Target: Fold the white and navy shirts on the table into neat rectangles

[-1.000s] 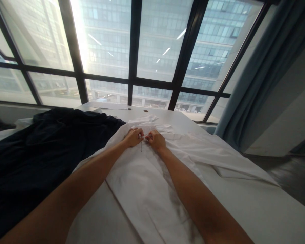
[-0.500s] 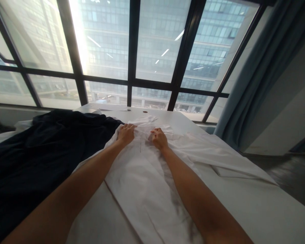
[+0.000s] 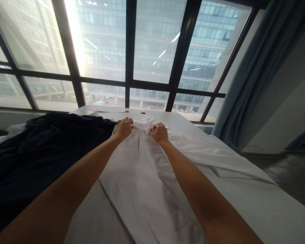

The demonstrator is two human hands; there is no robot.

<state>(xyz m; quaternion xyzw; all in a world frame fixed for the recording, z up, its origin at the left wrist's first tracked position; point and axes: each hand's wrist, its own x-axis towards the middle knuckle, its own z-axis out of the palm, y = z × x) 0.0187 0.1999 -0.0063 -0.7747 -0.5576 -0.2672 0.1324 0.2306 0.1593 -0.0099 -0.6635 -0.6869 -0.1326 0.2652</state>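
Observation:
A long white garment (image 3: 134, 176) lies stretched over the table toward me, its fabric creased, with a sleeve-like part (image 3: 203, 145) spread to the right. At its far end, my left hand (image 3: 124, 128) pinches the cloth at the left, the fingers curled over the edge. Opposite it, my right hand (image 3: 160, 133) is closed on the same end, with thumb and fingertips together. Between the two hands the cloth is drawn up, and a narrow fold runs down from there. Part of the gripped edge is hidden behind my fingers.
Dark navy cloth (image 3: 48, 152) is heaped on the left, against the white garment. The white table (image 3: 246, 200) reaches to the windows (image 3: 152, 51), with a round hole (image 3: 143, 113) near its far edge. A blue-grey curtain (image 3: 246, 84) hangs at the right.
Both hands have risen slightly with the far end of the white garment, and the left has shifted a little left. The cloth between them looks tauter, and its right side shows more folds.

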